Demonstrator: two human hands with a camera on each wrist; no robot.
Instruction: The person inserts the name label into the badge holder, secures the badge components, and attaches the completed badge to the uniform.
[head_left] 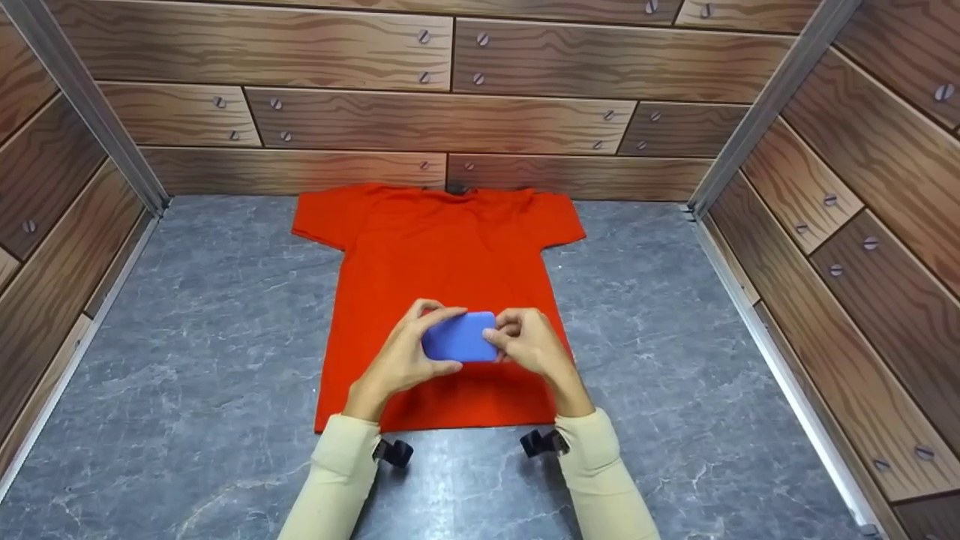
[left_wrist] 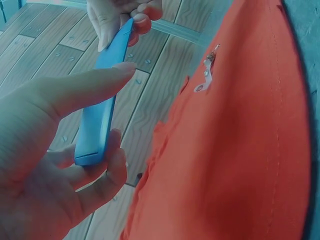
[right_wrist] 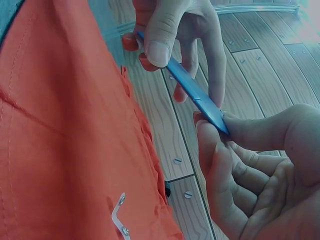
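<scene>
Both hands hold a flat blue case (head_left: 461,337) with rounded corners above a red T-shirt (head_left: 442,262). The left hand (head_left: 405,356) grips its left end, thumb along one long edge and fingers along the other. Pinched between thumb and fingers of the right hand (head_left: 529,341) is the right end. A thin seam runs near the end of the blue case (left_wrist: 95,125) in the left wrist view. Seen edge-on from the right wrist, the case (right_wrist: 192,92) looks slim, and its contents, if any, are hidden. The T-shirt lies spread flat, its collar at the far side.
A grey marbled surface (head_left: 225,315) lies under the shirt. Wood-patterned walls (head_left: 360,120) stand at the back and both sides, with metal strips (head_left: 787,397) along the edges. A small metal piece (left_wrist: 207,72) with screws shows against the shirt. Black wrist cameras (head_left: 394,452) sit at the cuffs.
</scene>
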